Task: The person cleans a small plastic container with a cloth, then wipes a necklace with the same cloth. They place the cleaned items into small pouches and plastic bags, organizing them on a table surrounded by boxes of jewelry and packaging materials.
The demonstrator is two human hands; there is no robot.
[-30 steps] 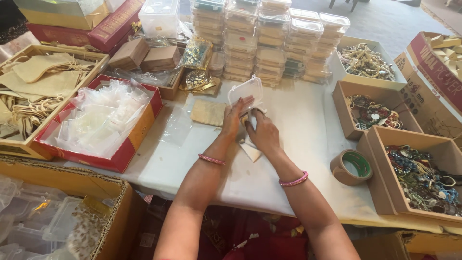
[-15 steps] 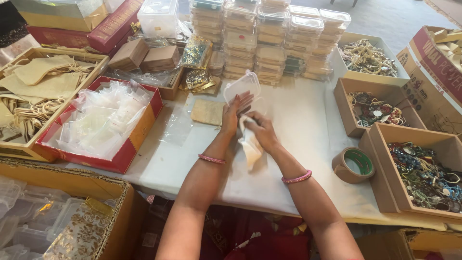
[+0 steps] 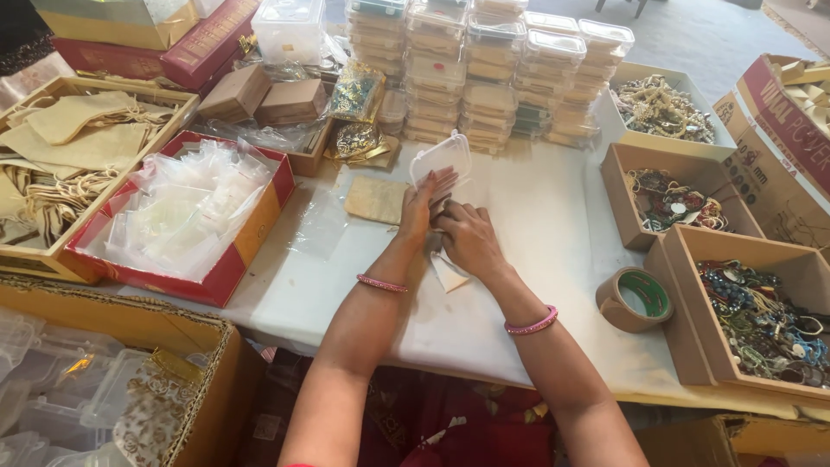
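Observation:
My left hand (image 3: 421, 210) holds a small clear plastic box (image 3: 439, 159) with its lid tipped up, at the middle of the white table (image 3: 536, 216). My right hand (image 3: 469, 238) presses a small white pouch (image 3: 450, 272) down toward the box; one corner of the pouch sticks out below the hand. Both wrists wear pink bangles. A beige cloth pouch (image 3: 373, 200) lies flat just left of my left hand.
A red box of clear plastic bags (image 3: 177, 216) and a tray of beige pouches (image 3: 65, 151) stand left. Stacks of clear boxes (image 3: 484, 73) line the back. Cardboard boxes of jewellery (image 3: 752, 307) and a tape roll (image 3: 633, 298) sit right.
My right hand lifted the white pouch half a second ago, and has now pushed it back down against the box. The left hand stayed on the box.

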